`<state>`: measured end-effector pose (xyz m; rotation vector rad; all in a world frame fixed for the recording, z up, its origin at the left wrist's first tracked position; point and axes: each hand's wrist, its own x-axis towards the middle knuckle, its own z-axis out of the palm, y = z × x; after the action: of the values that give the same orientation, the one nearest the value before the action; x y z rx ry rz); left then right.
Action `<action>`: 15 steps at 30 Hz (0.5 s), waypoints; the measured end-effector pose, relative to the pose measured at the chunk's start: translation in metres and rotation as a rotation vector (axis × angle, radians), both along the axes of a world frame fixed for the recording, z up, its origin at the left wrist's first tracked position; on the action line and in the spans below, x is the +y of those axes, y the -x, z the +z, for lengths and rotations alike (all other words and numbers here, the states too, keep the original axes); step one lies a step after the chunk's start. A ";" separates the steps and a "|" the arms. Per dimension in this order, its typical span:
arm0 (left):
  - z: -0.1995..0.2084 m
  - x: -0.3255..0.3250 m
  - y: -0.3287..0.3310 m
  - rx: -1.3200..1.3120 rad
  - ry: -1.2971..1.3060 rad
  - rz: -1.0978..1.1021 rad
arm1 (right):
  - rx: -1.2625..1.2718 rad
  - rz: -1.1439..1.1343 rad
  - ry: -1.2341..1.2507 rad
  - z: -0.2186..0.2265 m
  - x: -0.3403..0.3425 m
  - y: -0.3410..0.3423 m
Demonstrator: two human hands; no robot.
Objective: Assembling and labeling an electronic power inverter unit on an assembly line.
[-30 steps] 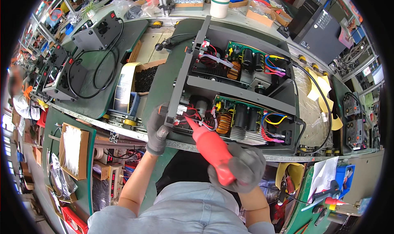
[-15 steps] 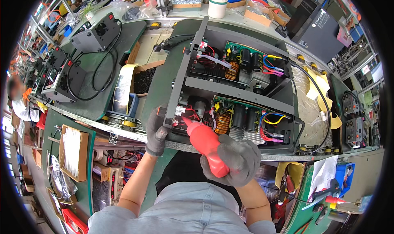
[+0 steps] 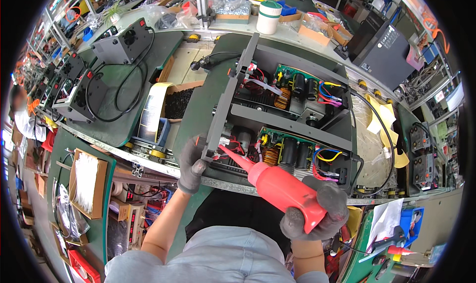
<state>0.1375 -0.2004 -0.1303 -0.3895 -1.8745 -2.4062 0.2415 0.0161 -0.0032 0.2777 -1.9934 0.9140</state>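
Observation:
My right hand (image 3: 322,208), in a grey glove, grips a red squeeze bottle (image 3: 282,186) near its base. The bottle lies tilted, its long tapered nozzle reaching into the nearer grey metal case, by white connectors and red wires behind the end panel (image 3: 218,126). Whether the tip touches anything there I cannot tell. My left hand (image 3: 190,169), gloved alike, is closed around that panel's near edge, with some fingers hidden. Inside the nearer case are a copper coil (image 3: 270,156), black capacitors (image 3: 288,151) and coloured wires. A second open case (image 3: 297,87) stands just beyond.
Finished-looking grey units (image 3: 121,45) with cables stand on the green board at left. A box of black screws (image 3: 179,103) and a blue bin (image 3: 161,134) sit between. Behind is a white-green jar (image 3: 268,17); yellow paper (image 3: 381,117) lies right.
My right hand has moved right and slightly down with the red bottle, which now lies flatter and shows its long nozzle. My left hand stays on the panel. The whole view has shifted slightly.

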 end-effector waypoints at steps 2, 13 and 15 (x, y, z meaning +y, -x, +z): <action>0.001 -0.001 -0.001 -0.040 0.022 -0.019 | -0.006 0.018 -0.139 0.001 0.002 0.001; 0.002 -0.002 -0.001 -0.029 0.020 0.001 | 0.022 0.000 -0.197 0.014 0.003 0.013; 0.001 -0.004 0.000 -0.043 0.037 -0.029 | 0.036 -0.002 -0.206 0.016 0.003 0.016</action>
<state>0.1377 -0.2043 -0.1296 -0.3720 -1.9472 -2.4202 0.2260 0.0193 0.0124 0.4049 -2.0562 0.6979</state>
